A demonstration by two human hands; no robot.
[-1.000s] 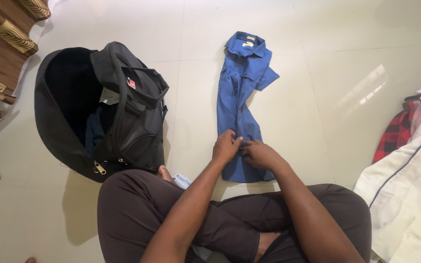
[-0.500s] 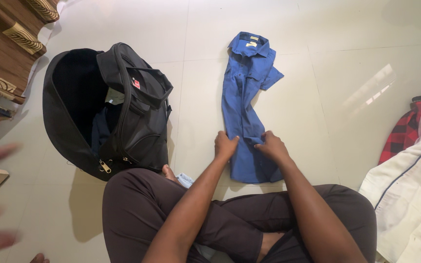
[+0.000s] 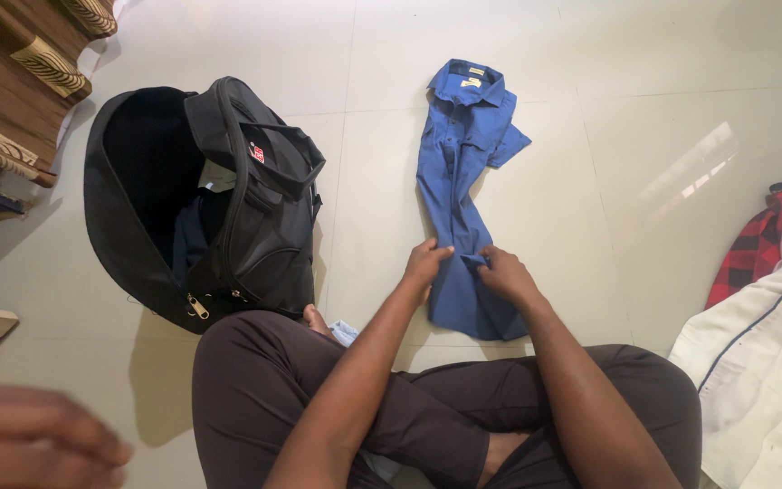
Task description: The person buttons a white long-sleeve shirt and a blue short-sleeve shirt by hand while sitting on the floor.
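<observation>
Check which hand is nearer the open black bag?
Left. The left hand rests on the blue shirt's left edge, the side facing the black bag. The right hand sits further right on the shirt, away from the bag.

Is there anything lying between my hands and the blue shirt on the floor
Nothing visible: the left hand and right hand already rest on the blue shirt. The black bag sits off to the left, apart from it.
</observation>
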